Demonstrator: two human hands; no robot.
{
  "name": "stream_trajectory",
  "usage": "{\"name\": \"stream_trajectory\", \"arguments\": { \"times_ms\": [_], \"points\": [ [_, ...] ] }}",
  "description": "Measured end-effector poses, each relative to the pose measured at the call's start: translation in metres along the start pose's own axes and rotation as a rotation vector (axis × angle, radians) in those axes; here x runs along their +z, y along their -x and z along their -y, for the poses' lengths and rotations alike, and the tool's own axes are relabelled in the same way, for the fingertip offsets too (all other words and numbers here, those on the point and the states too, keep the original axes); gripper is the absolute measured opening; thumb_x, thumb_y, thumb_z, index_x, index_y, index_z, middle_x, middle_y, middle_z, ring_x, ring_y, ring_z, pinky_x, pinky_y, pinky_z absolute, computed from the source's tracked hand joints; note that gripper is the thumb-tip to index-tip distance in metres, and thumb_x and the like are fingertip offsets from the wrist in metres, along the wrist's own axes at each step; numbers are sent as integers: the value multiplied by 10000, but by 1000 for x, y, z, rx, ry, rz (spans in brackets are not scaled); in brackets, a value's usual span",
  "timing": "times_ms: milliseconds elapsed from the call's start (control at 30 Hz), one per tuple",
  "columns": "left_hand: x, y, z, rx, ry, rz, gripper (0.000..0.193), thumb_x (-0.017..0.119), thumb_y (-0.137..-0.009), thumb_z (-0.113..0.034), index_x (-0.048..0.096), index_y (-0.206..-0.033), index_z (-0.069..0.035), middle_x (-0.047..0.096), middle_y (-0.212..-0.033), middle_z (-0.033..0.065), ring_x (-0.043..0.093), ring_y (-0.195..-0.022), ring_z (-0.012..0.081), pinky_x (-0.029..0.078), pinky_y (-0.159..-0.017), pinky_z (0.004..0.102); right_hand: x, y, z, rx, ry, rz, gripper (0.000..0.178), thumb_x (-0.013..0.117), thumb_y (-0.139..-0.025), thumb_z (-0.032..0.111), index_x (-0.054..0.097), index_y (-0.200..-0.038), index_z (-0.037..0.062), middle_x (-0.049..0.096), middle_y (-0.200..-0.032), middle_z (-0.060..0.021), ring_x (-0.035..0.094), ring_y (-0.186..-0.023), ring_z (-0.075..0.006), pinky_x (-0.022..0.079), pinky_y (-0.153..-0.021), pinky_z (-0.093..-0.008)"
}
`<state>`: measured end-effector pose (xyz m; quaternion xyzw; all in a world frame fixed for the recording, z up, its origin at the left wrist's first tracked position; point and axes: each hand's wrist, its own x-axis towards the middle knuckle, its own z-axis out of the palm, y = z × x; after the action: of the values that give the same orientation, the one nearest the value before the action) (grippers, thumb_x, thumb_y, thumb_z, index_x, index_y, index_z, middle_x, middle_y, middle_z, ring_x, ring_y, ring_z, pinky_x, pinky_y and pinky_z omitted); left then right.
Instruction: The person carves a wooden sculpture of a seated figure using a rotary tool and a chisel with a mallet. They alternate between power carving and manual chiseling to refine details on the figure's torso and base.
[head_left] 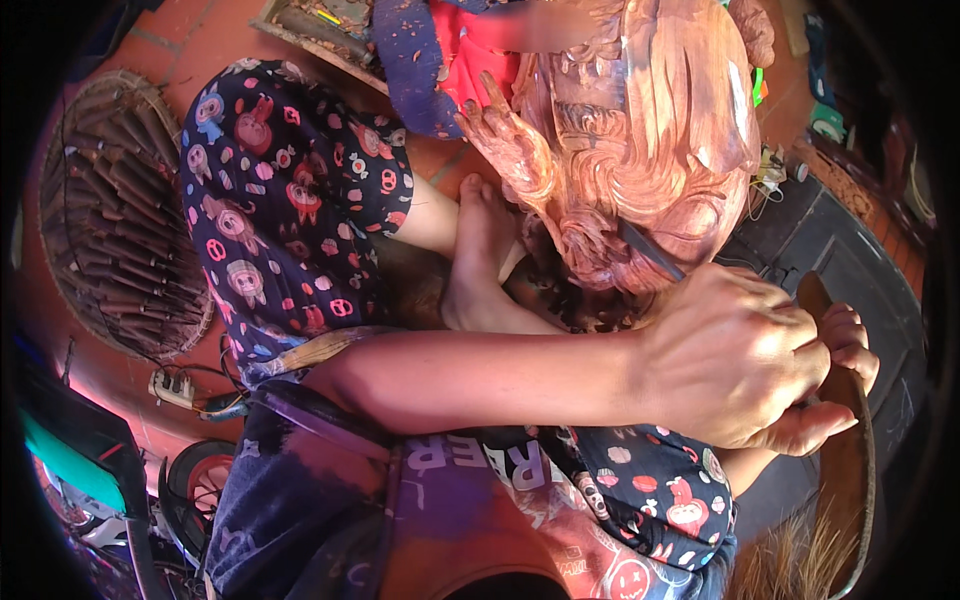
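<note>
Your left hand (735, 355) lay on the chisel (650, 250) | carving (640, 130) stood behind it | basket (120, 210) sat far left | mallet (850, 440) was right.

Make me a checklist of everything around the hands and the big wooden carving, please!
Surface: red tiled floor; the person sits on it, bare foot by the carving.
Job's things: reddish wood carving with deep swirls; dark chisel laid against it.
Clutter: round woven basket of chisels; brush bristles; wood chips under the carving.
Hands: left hand wrapped around the chisel; right hand grips a curved wooden piece.
Cables: power strip with cord on the floor.
Surroundings: dark cabinet; framed carved panel.
</note>
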<state>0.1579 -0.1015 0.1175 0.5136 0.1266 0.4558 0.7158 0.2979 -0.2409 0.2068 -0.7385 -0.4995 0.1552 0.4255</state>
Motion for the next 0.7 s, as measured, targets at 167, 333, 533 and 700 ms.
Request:
{"name": "stream_trajectory", "arguments": {
  "times_ms": [167, 333, 533, 700],
  "points": [
    [-4, -4, 1, -11, -9, -3, 390, 681, -799, -427, 591, -613, -95, 570, -607, 56, 610, -559, 220, 487, -535, 346, 10, -4, 4, -7, 97, -27, 331, 517, -872, 427, 497, -905, 99, 480, -790, -45, 439, -789, -209, 355, -788, -409],
    [-7, -3, 3, 9, -2, 18, 404, 679, -807, -435, 584, -638, -81, 543, -618, 58, 585, -544, 224, 472, -523, 349, 38, -3, 12, -25, 180, -206, 364, 513, -863, 434, 520, -948, 79, 507, -831, -64, 453, -816, -214, 365, -818, -414],
    [-2, -3, 9, 18, -47, 36, 390, 683, -817, -421, 591, -653, -79, 530, -617, 54, 579, -541, 214, 456, -493, 334, 57, 4, 7, 78, 551, -377, 431, 516, -851, 435, 548, -1040, 50, 514, -875, -67, 469, -879, -231, 381, -860, -428],
    [-6, -8, 1, 7, 26, 34, 382, 696, -800, -393, 547, -615, -94, 498, -592, 34, 543, -502, 191, 437, -467, 323, 55, 0, 27, 137, 474, -298, 386, 512, -868, 411, 558, -1050, 74, 516, -914, -65, 470, -921, -229, 384, -877, -434]
  ]
}}
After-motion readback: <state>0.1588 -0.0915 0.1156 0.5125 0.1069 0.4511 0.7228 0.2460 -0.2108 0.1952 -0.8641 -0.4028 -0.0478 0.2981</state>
